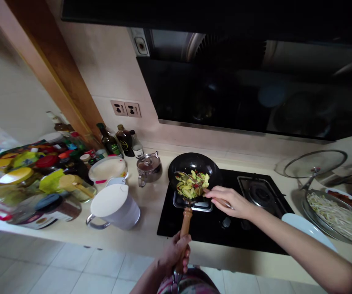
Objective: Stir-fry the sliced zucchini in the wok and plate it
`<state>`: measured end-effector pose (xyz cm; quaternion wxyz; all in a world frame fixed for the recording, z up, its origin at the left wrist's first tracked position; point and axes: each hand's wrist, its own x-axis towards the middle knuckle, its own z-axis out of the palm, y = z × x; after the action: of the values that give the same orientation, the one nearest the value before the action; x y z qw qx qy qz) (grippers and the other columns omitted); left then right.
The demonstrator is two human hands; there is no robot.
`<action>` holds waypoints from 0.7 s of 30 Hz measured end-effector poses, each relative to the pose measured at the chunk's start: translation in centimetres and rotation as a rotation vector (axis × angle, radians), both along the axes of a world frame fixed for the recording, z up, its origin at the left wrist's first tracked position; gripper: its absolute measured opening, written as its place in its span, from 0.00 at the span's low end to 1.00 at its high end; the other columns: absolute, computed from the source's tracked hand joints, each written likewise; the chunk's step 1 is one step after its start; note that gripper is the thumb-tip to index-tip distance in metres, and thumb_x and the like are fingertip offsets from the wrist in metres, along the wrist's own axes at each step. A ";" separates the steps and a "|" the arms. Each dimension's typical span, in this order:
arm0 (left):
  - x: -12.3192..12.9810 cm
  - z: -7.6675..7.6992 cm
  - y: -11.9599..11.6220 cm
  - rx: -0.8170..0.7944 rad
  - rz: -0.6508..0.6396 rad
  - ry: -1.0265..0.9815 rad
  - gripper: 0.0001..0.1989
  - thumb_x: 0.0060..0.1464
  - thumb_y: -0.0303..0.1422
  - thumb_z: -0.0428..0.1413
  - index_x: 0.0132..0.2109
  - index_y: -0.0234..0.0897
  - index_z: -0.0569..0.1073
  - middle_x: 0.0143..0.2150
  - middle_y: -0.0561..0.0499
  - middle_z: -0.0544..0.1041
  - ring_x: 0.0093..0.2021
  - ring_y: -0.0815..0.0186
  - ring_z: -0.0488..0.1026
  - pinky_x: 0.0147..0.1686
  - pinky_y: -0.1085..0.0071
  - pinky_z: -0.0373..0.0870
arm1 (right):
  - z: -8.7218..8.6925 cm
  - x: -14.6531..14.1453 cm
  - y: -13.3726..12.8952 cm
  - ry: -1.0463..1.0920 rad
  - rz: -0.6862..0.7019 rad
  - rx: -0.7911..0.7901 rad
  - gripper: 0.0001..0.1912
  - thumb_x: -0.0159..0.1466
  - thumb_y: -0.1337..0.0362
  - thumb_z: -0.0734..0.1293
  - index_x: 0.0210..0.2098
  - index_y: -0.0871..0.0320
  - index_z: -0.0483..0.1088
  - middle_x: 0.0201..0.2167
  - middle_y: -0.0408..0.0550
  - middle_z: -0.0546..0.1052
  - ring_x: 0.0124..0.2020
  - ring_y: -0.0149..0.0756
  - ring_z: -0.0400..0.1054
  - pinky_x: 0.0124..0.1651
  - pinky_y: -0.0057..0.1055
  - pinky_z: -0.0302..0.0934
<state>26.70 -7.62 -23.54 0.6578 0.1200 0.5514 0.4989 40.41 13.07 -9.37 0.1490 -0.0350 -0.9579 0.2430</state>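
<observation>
A black wok (194,159) sits on the left burner of the hob, with yellow-green slices and red bits of food (191,185) in it. My left hand (176,251) is wrapped around the wok's wooden handle (186,222), which points toward me. From the right, my right hand (232,201) reaches over the hob and grips a wooden-handled spatula (226,203). The spatula's head is down among the slices and largely hidden by them.
Right of the hob (225,232) are a pale plate (307,228), a bowl of bean sprouts (335,214) and a glass lid (317,157). At left stand a white jug (117,208), a steel pot (149,167), and crowded jars (59,206). The range hood (240,102) hangs above.
</observation>
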 end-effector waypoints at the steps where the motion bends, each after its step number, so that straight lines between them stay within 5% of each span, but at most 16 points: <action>1: 0.0 0.0 0.0 0.003 -0.002 -0.002 0.24 0.42 0.53 0.58 0.35 0.41 0.59 0.17 0.62 0.65 0.11 0.76 0.58 0.11 0.77 0.59 | 1.8 1.0 -0.8 -0.048 0.013 0.015 0.14 0.67 0.67 0.58 0.49 0.56 0.69 0.38 0.51 0.73 0.34 0.32 0.69 0.37 0.28 0.64; 5: -0.1 0.1 -0.1 0.003 -0.013 -0.010 0.22 0.44 0.51 0.57 0.35 0.41 0.59 0.17 0.62 0.65 0.12 0.76 0.58 0.11 0.77 0.59 | 9.5 4.9 -3.9 -0.203 0.014 0.092 0.16 0.66 0.67 0.59 0.51 0.51 0.69 0.37 0.50 0.73 0.30 0.32 0.69 0.32 0.27 0.63; 7: -0.1 0.2 -0.1 0.002 -0.014 -0.006 0.22 0.44 0.51 0.57 0.34 0.41 0.59 0.17 0.63 0.64 0.12 0.76 0.57 0.11 0.77 0.59 | 11.0 5.5 -5.5 -0.271 0.007 0.112 0.15 0.65 0.68 0.60 0.49 0.50 0.70 0.34 0.49 0.74 0.28 0.32 0.69 0.29 0.27 0.62; 11: 0.0 0.3 -0.2 -0.002 -0.016 0.011 0.21 0.45 0.50 0.56 0.35 0.41 0.59 0.17 0.63 0.64 0.12 0.76 0.58 0.11 0.78 0.59 | 7.0 2.9 -6.3 -0.313 0.036 0.231 0.12 0.62 0.70 0.61 0.42 0.53 0.72 0.30 0.47 0.73 0.27 0.33 0.68 0.28 0.28 0.61; 15: -0.2 0.3 -0.5 0.012 -0.024 0.014 0.20 0.46 0.49 0.57 0.35 0.41 0.59 0.18 0.63 0.64 0.13 0.76 0.58 0.12 0.78 0.60 | 3.1 0.0 -3.0 -0.176 -0.066 0.257 0.12 0.63 0.69 0.60 0.42 0.56 0.73 0.33 0.49 0.74 0.30 0.33 0.69 0.33 0.29 0.63; 21: -0.4 0.4 -0.5 0.013 -0.020 -0.001 0.20 0.46 0.49 0.57 0.35 0.41 0.58 0.18 0.62 0.65 0.13 0.75 0.59 0.12 0.77 0.60 | 7.2 1.0 2.6 -0.062 -0.553 0.004 0.08 0.60 0.63 0.64 0.36 0.55 0.75 0.25 0.44 0.77 0.23 0.32 0.71 0.28 0.28 0.65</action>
<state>26.35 -8.14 -23.15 0.6623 0.1296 0.5463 0.4960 41.38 15.67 -2.18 0.1804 -0.3024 -0.9165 0.1897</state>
